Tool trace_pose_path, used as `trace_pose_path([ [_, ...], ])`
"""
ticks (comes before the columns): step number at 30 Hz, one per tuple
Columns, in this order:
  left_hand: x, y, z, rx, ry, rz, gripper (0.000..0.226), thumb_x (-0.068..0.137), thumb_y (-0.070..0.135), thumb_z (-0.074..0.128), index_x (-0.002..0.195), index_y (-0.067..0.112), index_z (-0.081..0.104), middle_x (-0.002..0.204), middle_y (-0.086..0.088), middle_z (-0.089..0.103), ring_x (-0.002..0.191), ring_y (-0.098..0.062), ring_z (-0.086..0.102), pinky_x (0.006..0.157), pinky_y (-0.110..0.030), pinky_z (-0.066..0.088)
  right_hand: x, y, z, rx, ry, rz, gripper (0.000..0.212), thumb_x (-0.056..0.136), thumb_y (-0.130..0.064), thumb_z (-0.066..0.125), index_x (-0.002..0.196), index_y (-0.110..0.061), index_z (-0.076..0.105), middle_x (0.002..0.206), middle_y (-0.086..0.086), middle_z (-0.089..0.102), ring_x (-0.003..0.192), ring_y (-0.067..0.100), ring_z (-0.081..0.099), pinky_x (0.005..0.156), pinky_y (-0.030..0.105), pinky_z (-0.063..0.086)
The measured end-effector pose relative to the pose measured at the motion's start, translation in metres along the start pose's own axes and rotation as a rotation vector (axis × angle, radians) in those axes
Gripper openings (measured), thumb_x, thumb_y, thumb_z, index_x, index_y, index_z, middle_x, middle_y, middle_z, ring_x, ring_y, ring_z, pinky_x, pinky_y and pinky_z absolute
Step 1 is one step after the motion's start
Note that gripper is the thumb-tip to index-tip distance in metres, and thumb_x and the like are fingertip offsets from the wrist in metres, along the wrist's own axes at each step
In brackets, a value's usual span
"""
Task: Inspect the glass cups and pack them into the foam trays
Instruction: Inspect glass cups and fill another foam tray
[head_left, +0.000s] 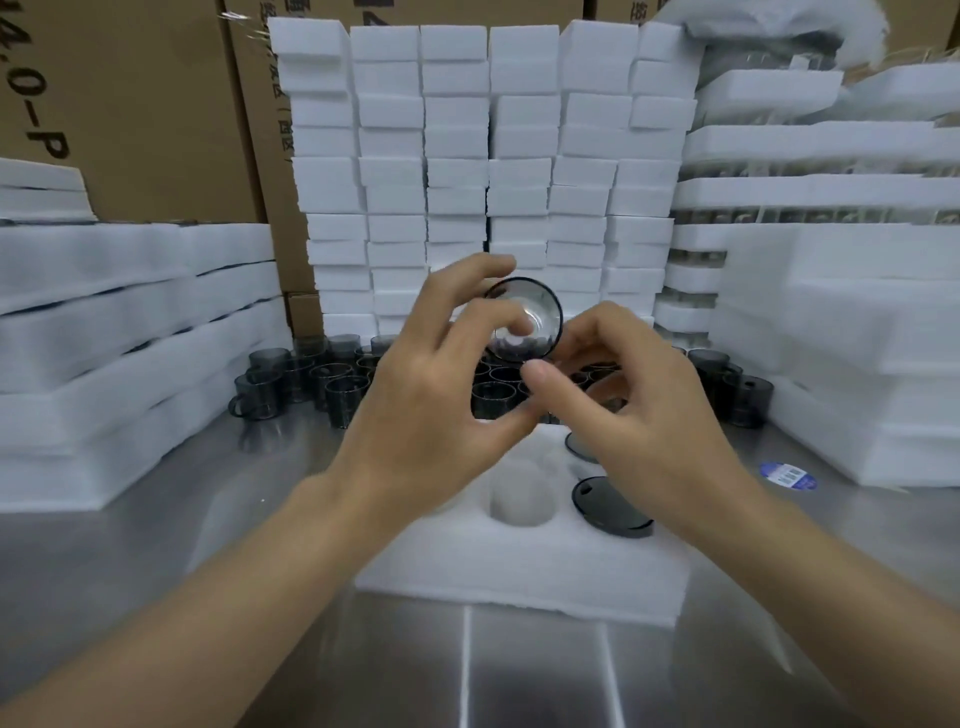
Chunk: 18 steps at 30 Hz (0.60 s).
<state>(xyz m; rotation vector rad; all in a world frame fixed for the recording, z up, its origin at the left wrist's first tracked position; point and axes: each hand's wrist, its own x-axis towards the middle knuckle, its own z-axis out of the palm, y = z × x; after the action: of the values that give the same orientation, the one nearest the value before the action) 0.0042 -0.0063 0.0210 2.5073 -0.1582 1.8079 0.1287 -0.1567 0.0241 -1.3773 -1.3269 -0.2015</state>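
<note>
A smoky grey glass cup (527, 322) is held up in the middle of the view, its mouth turned toward the camera. My left hand (431, 395) grips it from the left with curled fingers. My right hand (623, 400) pinches its lower right rim. Below them a white foam tray (519, 561) lies on the steel table. One round hole (519, 499) in it is bare. A packed cup (610, 506) sits in the hole to its right, and another cup (579, 447) shows behind it. Several loose grey cups (306, 379) stand behind the tray.
Stacks of white foam blocks (493, 171) form a wall at the back. Foam trays (119, 332) are piled at the left, and filled trays (831, 270) at the right. Cardboard boxes (135, 104) stand behind. A blue sticker (788, 475) lies on the table (218, 519).
</note>
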Motion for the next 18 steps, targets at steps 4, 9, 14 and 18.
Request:
trace_pose_path([
  [4,0.005,0.013,0.001,-0.017,0.182,-0.009,0.052,0.081,0.010,0.094,0.120,0.001,0.061,0.141,-0.012,0.056,0.139,-0.014,0.052,0.110,-0.024,0.043,0.001,-0.011,0.006,-0.021,0.114,-0.144,0.006,0.095,-0.020,0.078,0.096,-0.018,0.072,0.100,-0.005,0.065,0.101,0.016,0.069,0.075,0.029,0.061],
  [9,0.008,0.016,-0.002,-0.009,0.177,0.069,0.063,0.090,0.005,0.086,0.142,-0.001,0.052,0.148,-0.007,0.052,0.145,-0.014,0.047,0.118,-0.028,0.041,0.002,-0.008,0.007,-0.031,0.192,-0.225,0.003,0.098,-0.008,0.074,0.099,-0.009,0.077,0.105,-0.003,0.064,0.102,0.017,0.068,0.084,0.024,0.059],
  [14,0.005,0.015,-0.001,-0.019,0.196,-0.063,0.063,0.094,0.005,0.081,0.148,-0.003,0.053,0.146,-0.007,0.059,0.139,-0.016,0.055,0.113,-0.028,0.047,0.003,-0.005,0.006,-0.012,0.224,-0.230,0.006,0.100,-0.013,0.072,0.104,-0.013,0.077,0.106,-0.008,0.065,0.104,0.016,0.068,0.082,0.021,0.057],
  [18,0.004,0.016,-0.001,-0.029,0.196,-0.183,0.061,0.095,0.020,0.083,0.149,0.009,0.055,0.144,0.002,0.063,0.135,-0.010,0.056,0.112,-0.033,0.047,0.003,-0.007,0.006,-0.018,0.228,-0.250,0.005,0.100,-0.011,0.073,0.103,-0.013,0.077,0.107,-0.006,0.064,0.103,0.016,0.068,0.082,0.022,0.058],
])
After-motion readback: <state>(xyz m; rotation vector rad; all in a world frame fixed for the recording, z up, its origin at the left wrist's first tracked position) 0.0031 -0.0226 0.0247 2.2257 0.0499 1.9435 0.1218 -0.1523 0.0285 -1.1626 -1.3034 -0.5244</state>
